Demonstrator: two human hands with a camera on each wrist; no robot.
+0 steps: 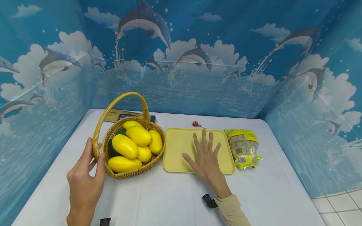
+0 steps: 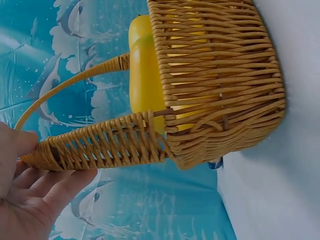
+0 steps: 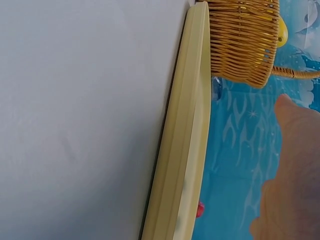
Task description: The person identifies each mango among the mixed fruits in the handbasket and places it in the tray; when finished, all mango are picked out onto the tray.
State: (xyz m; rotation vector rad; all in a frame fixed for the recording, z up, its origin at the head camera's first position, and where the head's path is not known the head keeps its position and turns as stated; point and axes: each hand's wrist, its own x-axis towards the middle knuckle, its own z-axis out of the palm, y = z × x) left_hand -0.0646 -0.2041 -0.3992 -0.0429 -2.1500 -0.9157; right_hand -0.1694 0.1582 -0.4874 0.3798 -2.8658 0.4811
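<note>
A wicker basket on the left holds several yellow mangoes, with a dark green fruit partly hidden under them. My left hand grips the near side of its arched handle, thumb and fingers on either side of the woven band; in the left wrist view the left hand is at the handle's side. Spread wide, my right hand is over the pale yellow tray, its fingers straight and nothing in them. The tray's rim rises beside that hand in the right wrist view.
Right of the tray lies a clear and yellow plastic packet. A red lollipop is behind the tray. Behind the basket sits a long yellow and blue packet, partly hidden. Dolphin-printed curtains stand around the white table.
</note>
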